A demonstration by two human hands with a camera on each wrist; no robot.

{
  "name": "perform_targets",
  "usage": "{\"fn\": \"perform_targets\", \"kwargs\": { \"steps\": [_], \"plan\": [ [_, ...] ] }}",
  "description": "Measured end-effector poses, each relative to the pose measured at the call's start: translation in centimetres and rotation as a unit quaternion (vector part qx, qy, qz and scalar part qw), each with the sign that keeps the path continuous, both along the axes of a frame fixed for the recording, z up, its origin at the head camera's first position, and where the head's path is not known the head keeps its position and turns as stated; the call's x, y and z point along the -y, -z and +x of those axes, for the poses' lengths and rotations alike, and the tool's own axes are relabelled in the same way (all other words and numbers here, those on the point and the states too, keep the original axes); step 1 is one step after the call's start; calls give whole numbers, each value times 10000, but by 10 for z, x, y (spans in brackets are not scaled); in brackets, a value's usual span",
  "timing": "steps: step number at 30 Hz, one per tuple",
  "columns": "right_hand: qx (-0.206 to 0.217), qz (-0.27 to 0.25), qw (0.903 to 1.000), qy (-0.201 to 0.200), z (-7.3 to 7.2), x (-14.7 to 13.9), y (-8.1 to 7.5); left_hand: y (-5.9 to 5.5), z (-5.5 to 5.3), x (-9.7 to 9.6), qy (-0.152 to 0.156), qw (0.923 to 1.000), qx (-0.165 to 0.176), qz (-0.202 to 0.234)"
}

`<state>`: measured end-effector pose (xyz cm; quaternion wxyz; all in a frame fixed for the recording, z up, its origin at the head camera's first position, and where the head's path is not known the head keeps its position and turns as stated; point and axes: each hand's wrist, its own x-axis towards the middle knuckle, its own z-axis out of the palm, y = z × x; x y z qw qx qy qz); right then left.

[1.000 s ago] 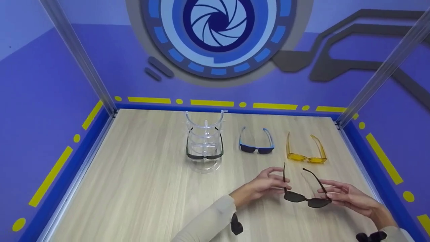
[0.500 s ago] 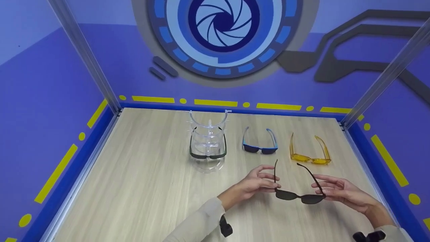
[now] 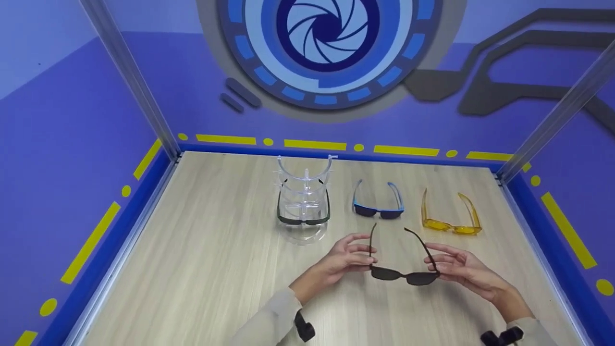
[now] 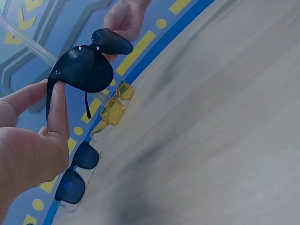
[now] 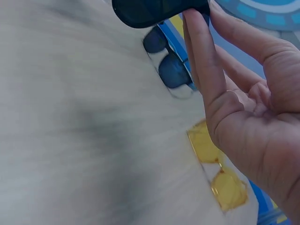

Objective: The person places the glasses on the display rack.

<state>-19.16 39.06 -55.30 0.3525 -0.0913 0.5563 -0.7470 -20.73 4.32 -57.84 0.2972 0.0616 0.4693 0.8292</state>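
Observation:
Black sunglasses with unfolded temples are held in the air above the near part of the table, lenses toward me. My left hand pinches the left temple close to its hinge, thumb and fingers on either side. At the other hinge my right hand grips the right temple between thumb and fingers. In the left wrist view the sunglasses show dark lenses and small dots by the hinge. Only one lens of the sunglasses shows in the right wrist view.
A clear plastic glasses stand at the back middle bears dark-framed glasses on a lower tier. Blue-framed sunglasses and yellow glasses lie on the wooden table, right of the stand. Blue-purple walls enclose it.
Both hands have carried the black sunglasses to the left and slightly farther from me, toward the stand. The head view has shifted slightly; the other glasses stay where they were.

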Motion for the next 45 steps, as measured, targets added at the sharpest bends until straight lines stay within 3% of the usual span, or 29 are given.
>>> {"fn": "perform_targets", "kwargs": {
  "steps": [22,32,38,45],
  "plan": [
    [-115,357,9967,717,-14,117,-9,-23,9,113,-427,9954,-580,-630],
    [-125,559,9937,963,-11,156,-21,-37,12,147,-457,9921,-795,-855],
    [-218,603,9913,1148,-12,175,-13,-40,13,164,-460,9900,-882,-998],
    [-56,148,9919,1264,-16,194,-5,-41,10,180,-572,9882,-836,-1148]
  ]
}}
